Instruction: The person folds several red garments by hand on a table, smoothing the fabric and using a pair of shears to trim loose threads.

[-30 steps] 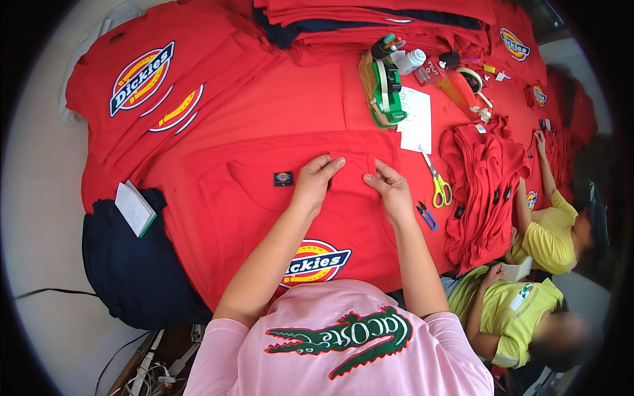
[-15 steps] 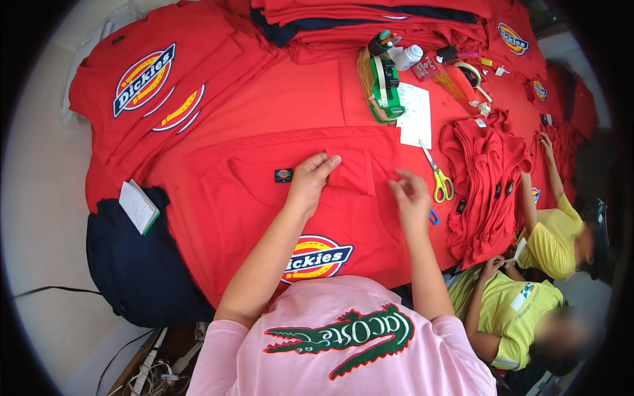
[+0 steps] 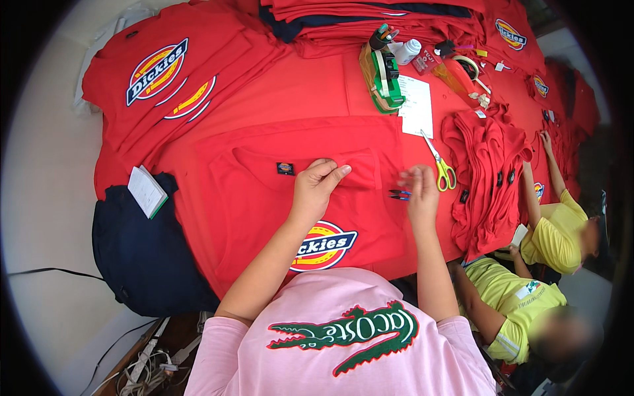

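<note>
A red T-shirt with a printed chest badge lies spread before me, its dark neck label facing up. With thumb and fingers my left hand pinches a fold of it beside the neckline, lifting the cloth slightly. My right hand, fingers closed and a little blurred, is over the shirt's right edge. It holds small blue thread snips, whose dark tips point left toward the cloth. Yellow-handled scissors lie just right of that hand.
Folded red shirts are piled at the far left, and bunched red garments lie right of the scissors. A green tape dispenser and a white paper sheet sit beyond my hands. Two people in yellow shirts work at the right.
The snips have swung round in my right hand, from hanging at its right side to pointing left. My left hand keeps its pinch on the shirt. The whole view has shifted slightly.
</note>
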The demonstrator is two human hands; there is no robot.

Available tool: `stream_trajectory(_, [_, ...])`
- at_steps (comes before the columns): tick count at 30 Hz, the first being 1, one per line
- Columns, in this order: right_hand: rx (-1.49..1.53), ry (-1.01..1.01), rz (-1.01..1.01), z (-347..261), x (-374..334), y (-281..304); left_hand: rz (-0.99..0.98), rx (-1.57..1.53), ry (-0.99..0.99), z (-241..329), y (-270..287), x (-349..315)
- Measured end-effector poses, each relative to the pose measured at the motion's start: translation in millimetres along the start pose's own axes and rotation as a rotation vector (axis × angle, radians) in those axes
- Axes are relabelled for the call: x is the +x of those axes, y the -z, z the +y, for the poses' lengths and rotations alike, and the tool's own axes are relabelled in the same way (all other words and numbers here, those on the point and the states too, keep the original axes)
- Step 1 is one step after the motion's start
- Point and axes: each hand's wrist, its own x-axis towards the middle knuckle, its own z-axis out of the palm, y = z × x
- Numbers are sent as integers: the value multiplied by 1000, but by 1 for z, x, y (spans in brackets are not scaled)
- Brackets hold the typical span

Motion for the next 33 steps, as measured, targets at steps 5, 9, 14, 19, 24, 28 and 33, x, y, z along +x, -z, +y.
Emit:
stream_trajectory(5, [-494,410,-147,-36,-13,-11,14,-3,-32,7,5,-10])
stream_trajectory(9, [-755,622,-261,-4,-26,27,-8,-5,-21,5,9,-14])
stream_trajectory(14, [-964,567,-60,54,-33,59,16,-116,-40,5,4,-17])
stream_trajectory(19, [-230,110,-50,7,-26,22,-1,8,-19,7,3,-19])
stream_trajectory(24, [-168,51,-305,-102,-43,-30,-2,60,-74,4,4,-20])
stream_trajectory(28, [-212,69,-368,-115,-41,-40,-13,100,-109,8,3,-23])
stream_trajectory(33, [-174,88,-363,-105,-38,-43,-5,81,-138,2,4,-21])
